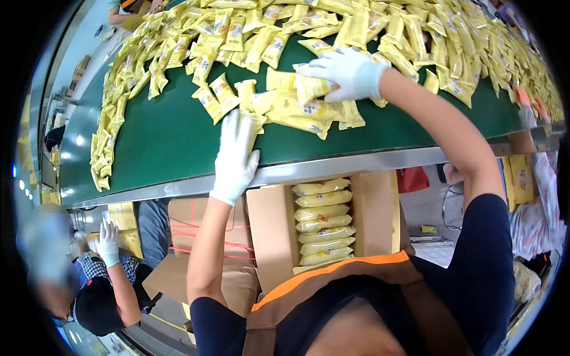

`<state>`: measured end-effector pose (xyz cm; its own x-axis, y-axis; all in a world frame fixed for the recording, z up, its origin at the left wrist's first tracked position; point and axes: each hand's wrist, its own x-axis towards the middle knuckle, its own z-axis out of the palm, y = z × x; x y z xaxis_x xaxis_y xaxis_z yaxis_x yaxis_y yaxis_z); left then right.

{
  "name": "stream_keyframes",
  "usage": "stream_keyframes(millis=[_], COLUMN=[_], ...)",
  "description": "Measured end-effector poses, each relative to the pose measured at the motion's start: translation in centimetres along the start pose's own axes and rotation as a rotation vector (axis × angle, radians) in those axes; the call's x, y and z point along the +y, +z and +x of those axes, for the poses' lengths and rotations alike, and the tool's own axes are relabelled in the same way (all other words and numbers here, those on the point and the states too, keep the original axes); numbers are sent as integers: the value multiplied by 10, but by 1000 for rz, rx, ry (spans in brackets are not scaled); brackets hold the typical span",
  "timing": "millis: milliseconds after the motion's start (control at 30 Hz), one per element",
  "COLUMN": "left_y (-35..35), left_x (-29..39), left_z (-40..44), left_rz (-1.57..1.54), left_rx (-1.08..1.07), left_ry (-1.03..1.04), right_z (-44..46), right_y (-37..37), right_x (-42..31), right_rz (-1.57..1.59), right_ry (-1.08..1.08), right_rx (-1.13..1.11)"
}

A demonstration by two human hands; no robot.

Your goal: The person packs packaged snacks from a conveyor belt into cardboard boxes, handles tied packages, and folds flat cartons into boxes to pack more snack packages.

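My right hand [347, 72], in a white glove with a pale blue cuff, is closed over a yellow packet [313, 90], fingers on top and thumb at its lower side. More yellow packets [297, 121] lie in a loose cluster beneath and around it on the green conveyor belt [172, 142]. My left hand [235, 155], also gloved, lies nearly flat at the belt's near edge. Its fingers are stretched out, with their tips against the packets [224, 95] at the left of the cluster. Below the belt edge, an open cardboard box [272, 234] holds a column of yellow packets.
A big heap of packets [380, 24] covers the belt's far side. A metal rail [332, 163] runs along its near edge. At left, a co-worker's gloved hand [108, 243] is by a yellow carton [123, 216]. Another person's hands [530, 101] reach in at right. Tied cardboard boxes [208, 222] stand below.
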<state>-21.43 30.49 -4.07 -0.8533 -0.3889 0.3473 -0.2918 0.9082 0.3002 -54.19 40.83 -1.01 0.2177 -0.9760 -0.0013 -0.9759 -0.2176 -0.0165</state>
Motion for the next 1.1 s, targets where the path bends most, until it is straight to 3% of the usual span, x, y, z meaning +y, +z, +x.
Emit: stream_keyframes(millis=[67,133,200,233,267,333,467,533,667,800,867,900,1000,1100], left_y=[6,2,6,3,-5,-19,23,40,10,2,5,3,10,15], left_x=[-1,3,4,6,12,22,29,22,34,4,1,3,-2,-8], left_z=[-12,-14,-13,-10,0,24,75,80,74,27,19,20,22,21], left_rz=[-39,93,-85,-212,-339,-268,-208,-14,93,150,117,117,149,142], left_rx=[85,-109,173,242,311,94,-241,-309,-398,-149,-78,-87,-89,-103], left_ry=[-258,-387,-323,-308,-289,-123,28,49,-72,-184,-378,-401,-363,-354], right_z=[-38,-69,-100,-111,-122,-134,-77,-35,-30,-111,-141,-147,-135,-83], right_y=[11,0,6,-14,-13,-12,-45,34,6,-46,-5,-16,-11,-5], right_x=[-14,-27,-37,-49,-45,-43,-70,-74,-75,-79,-75,-78,-73,-92], right_rz=[-93,-138,165,520,597,965,1039,459,457,485,392,616,1200,755], right_ry=[49,48,356,519,612,657,672,298,466,652,597,822,834,705], right_rx=[244,399,788,798,845,751,39,429,259,190,485,316,387,303])
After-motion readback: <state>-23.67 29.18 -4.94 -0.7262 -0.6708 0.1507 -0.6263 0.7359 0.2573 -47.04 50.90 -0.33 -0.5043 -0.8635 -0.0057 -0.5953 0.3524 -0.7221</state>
